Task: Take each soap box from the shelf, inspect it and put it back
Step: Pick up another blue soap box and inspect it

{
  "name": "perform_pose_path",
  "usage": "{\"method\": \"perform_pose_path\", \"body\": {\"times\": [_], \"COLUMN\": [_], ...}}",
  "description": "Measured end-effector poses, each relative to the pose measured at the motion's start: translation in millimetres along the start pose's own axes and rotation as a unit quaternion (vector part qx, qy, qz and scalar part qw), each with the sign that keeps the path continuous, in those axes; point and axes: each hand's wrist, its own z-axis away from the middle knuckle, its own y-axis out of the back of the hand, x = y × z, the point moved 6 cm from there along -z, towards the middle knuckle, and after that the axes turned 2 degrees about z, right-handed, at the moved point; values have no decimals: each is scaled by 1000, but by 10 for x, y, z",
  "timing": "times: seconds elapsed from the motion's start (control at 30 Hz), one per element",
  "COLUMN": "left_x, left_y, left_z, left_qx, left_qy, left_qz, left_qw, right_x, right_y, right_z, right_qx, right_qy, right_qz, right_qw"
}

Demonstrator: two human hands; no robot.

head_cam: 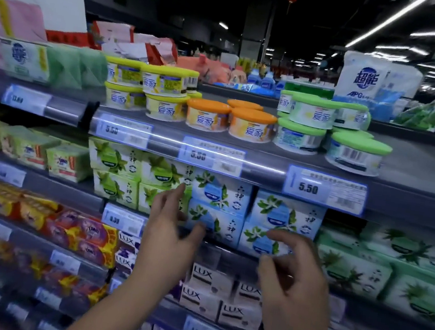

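Observation:
Blue-and-white soap boxes [218, 210] stand stacked two high on the second shelf, with a second blue stack [284, 220] to their right and green soap boxes [121, 176] to their left. My left hand [169, 236] is raised in front of the green and blue boxes, fingers spread, its fingertips near a green box's edge; it holds nothing. My right hand [293, 272] hovers lower right, fingers curled and apart, just in front of the lower blue box of the right stack. Neither hand grips a box.
Round tubs with yellow, orange and green lids [245, 123] fill the shelf above. Its front rail [212, 155] carries price tags reading 5.50. LUX soap boxes [209, 290] sit on the shelf below my hands. More green boxes [381, 268] lie to the right.

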Motion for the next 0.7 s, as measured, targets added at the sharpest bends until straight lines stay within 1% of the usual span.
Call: {"method": "perform_pose_path", "body": {"times": [0.07,0.13,0.23,0.33,0.4,0.57,0.7], "left_x": [-42,-97,-145,-166,-203,-107,-103], "left_y": [36,65,95,143,161,70,58], "left_z": [-88,-159,-207,-264,-322,-423,-483], "left_qx": [-32,-61,-81,-72,-57,-67,-45], "left_qy": [-15,-29,-57,-80,-73,-81,-53], "left_qz": [6,16,33,65,89,61,71], "left_qw": [999,998,995,992,992,993,995], "right_x": [-30,-24,-22,-43,-45,-26,4], "right_y": [-229,-398,-529,-565,-559,-522,-442], "right_z": [-7,1,20,25,38,56,66], "right_qx": [-4,8,30,56,71,87,84], "right_qy": [-16,-35,-50,-61,-66,-84,-92], "right_qz": [2,9,28,27,35,36,24], "right_qw": [1000,999,998,996,995,992,992]}}
